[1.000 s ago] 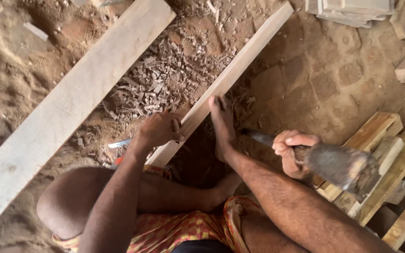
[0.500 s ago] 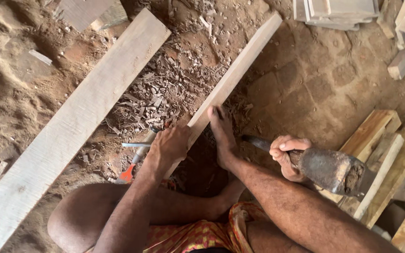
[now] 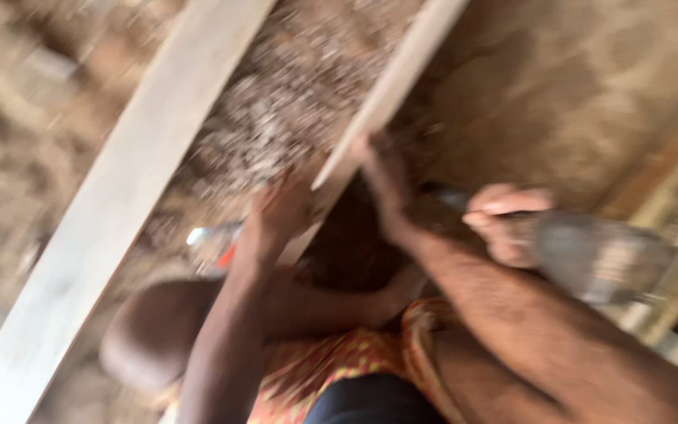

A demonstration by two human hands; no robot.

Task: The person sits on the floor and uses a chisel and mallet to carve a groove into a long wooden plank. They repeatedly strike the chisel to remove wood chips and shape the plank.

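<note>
Since the earlier frame the view has swung and blurred, and the left hand (image 3: 280, 216) has closed in on the narrow plank (image 3: 390, 90), fingers wrapped on its near end. The plank runs far-right over wood chips (image 3: 292, 102). The right hand (image 3: 504, 224) grips a hatchet (image 3: 598, 255). A wide board (image 3: 131, 196) lies left.

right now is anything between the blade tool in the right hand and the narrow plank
Yes, as far as the blurred view shows. The right hand holds the broad blade tool off to the right of the narrow plank, and the person's foot, pressed on the plank, lies between them. The left hand grips the plank's near end.
</note>
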